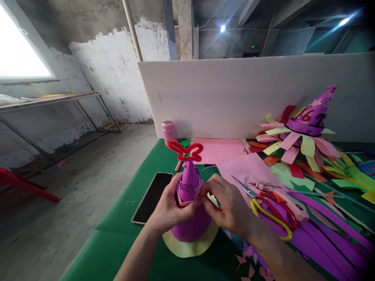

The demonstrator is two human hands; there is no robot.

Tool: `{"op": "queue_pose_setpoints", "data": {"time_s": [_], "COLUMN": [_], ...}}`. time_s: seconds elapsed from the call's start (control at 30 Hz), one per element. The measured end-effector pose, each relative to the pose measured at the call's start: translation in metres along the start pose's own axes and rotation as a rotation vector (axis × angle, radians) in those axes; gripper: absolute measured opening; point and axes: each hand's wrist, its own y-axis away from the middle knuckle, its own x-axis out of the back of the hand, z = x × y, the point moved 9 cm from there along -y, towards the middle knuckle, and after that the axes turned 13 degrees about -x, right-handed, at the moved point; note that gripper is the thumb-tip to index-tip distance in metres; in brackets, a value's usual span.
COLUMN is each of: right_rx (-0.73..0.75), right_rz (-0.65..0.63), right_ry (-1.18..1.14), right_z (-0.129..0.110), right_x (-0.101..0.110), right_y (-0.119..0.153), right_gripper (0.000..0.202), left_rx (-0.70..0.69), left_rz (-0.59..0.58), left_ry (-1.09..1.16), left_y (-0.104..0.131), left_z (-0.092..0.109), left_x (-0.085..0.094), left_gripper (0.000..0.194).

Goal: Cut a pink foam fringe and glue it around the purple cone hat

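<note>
A purple cone hat (191, 226) with a pale yellow round brim (187, 249) stands on the green table. Its tip carries a red fuzzy butterfly shape (186, 151). My left hand (170, 205) is wrapped round the upper cone from the left, at a pink band (187, 202) below a small drawn label. At the band's right side, my right hand (224, 201) has thumb and fingers pinched together against the cone; whatever lies between the fingertips is too small to make out.
Left of the hat lies a black phone (152, 197). Behind stand a pink cup (169, 132) and a white board (219, 97). Scissors (272, 214), a pink glue gun (281, 195) and purple strips are at the right, with a decorated hat (310, 117) at the back right.
</note>
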Motion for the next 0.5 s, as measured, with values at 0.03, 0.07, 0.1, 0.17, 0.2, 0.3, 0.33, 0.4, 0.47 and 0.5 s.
{"op": "queue_pose_setpoints", "data": {"time_s": [0.03, 0.07, 0.1, 0.17, 0.2, 0.3, 0.33, 0.4, 0.47, 0.5], "right_rx": [0.003, 0.009, 0.017, 0.027, 0.028, 0.011, -0.009, -0.079, -0.177, -0.228], "right_rz": [0.002, 0.003, 0.006, 0.012, 0.016, 0.021, 0.017, -0.003, -0.036, -0.043], "right_ry": [0.008, 0.017, 0.026, 0.047, 0.055, 0.02, -0.031, -0.198, -0.388, -0.468], "right_z": [0.0, 0.0, -0.001, -0.002, -0.002, -0.001, 0.0, 0.006, 0.015, 0.02], "right_x": [-0.001, -0.002, -0.002, -0.003, -0.003, -0.002, -0.001, -0.001, -0.003, -0.004], "right_y": [0.0, 0.0, 0.001, 0.001, 0.001, 0.003, 0.003, 0.004, 0.006, 0.007], "right_gripper": [0.005, 0.005, 0.005, 0.005, 0.005, 0.005, 0.005, 0.005, 0.007, 0.007], "left_rx": [-0.001, -0.001, 0.001, 0.011, 0.016, 0.017, 0.016, 0.017, 0.017, 0.018], "left_rz": [0.001, 0.004, 0.005, 0.005, 0.005, 0.008, 0.008, 0.003, -0.005, -0.007], "left_ry": [-0.006, -0.012, -0.015, -0.015, -0.013, 0.001, 0.01, 0.037, 0.064, 0.079], "left_y": [0.0, 0.001, 0.001, 0.002, 0.003, 0.002, 0.002, 0.002, 0.001, 0.002], "left_z": [0.0, -0.001, -0.001, -0.003, -0.003, -0.004, -0.004, -0.004, -0.003, -0.003], "left_x": [0.0, 0.001, 0.001, 0.002, 0.001, 0.001, 0.001, 0.001, -0.001, -0.001], "left_gripper": [0.033, 0.034, 0.034, 0.036, 0.036, 0.035, 0.035, 0.034, 0.034, 0.036]}}
